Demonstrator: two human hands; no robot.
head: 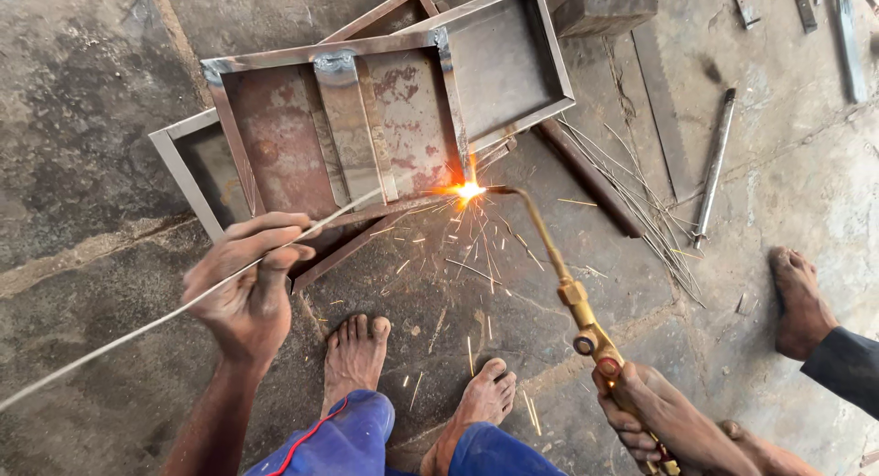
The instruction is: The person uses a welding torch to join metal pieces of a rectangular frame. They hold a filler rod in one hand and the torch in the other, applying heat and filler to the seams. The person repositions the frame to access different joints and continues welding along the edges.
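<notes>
My left hand (pixel 247 284) pinches a long thin filler rod (pixel 137 329) whose far end reaches the bright flame (pixel 469 191). My right hand (pixel 664 419) grips the handle of a brass gas torch (pixel 572 297); its curved nozzle points at the same glowing spot. The flame burns at the lower right corner of a rusty rectangular steel frame (pixel 275 133) lying flat on the concrete floor. Sparks scatter from the corner toward my bare feet (pixel 357 352). A second frame (pixel 513 46) lies overlapping at the back right.
A bundle of thin rods (pixel 641 210) and a steel pipe (pixel 714 160) lie right of the frames. A flat steel strip (pixel 661 110) and metal scraps (pixel 847 37) rest farther back. Another person's bare foot (pixel 801 297) and dark trouser leg stand at the right edge.
</notes>
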